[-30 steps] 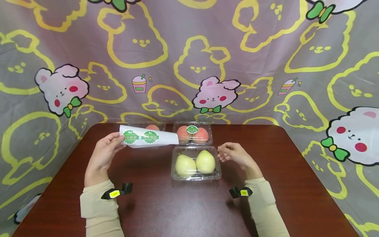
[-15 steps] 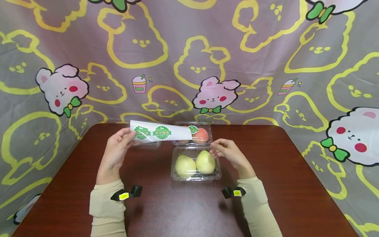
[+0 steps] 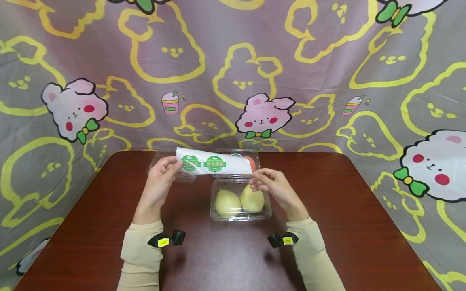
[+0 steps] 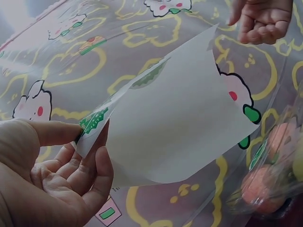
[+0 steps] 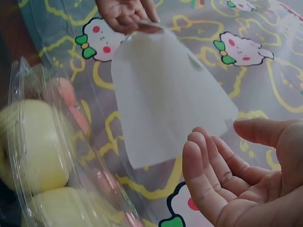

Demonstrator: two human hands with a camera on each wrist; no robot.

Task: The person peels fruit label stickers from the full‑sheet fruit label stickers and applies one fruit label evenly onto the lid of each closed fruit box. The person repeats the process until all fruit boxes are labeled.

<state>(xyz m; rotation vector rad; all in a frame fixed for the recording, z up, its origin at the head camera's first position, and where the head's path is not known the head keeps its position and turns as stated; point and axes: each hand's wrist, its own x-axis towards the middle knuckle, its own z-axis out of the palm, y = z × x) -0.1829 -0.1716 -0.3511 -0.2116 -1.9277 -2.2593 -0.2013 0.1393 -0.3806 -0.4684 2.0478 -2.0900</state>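
Note:
My left hand [image 3: 160, 182] pinches the left end of a white sticker sheet [image 4: 175, 118] between thumb and fingers. Round green labels with white lettering show on its front in the head view. In the left wrist view the sheet curves, its plain back in sight. My right hand [image 3: 274, 186] is at the sheet's free end, above the pear box; thumb and fingers stand apart in the right wrist view [image 5: 241, 175] with nothing gripped. Below the hands sits a clear plastic box [image 3: 240, 219] with two yellow-green pears [image 3: 228, 203]. The sheet hides most of the box behind.
Behind the pears stands another clear box [image 3: 257, 161] of red-orange fruit [image 4: 260, 189]. A further clear box [image 3: 154, 159] is at its left, partly hidden by the left hand and sheet. A printed curtain [image 3: 313, 133] rises at the back of the brown table [image 3: 204, 258].
My left hand has carried the sticker sheet rightward, across the front of the red-orange fruit box. My right hand has moved left, from beside the pear box to over its right corner.

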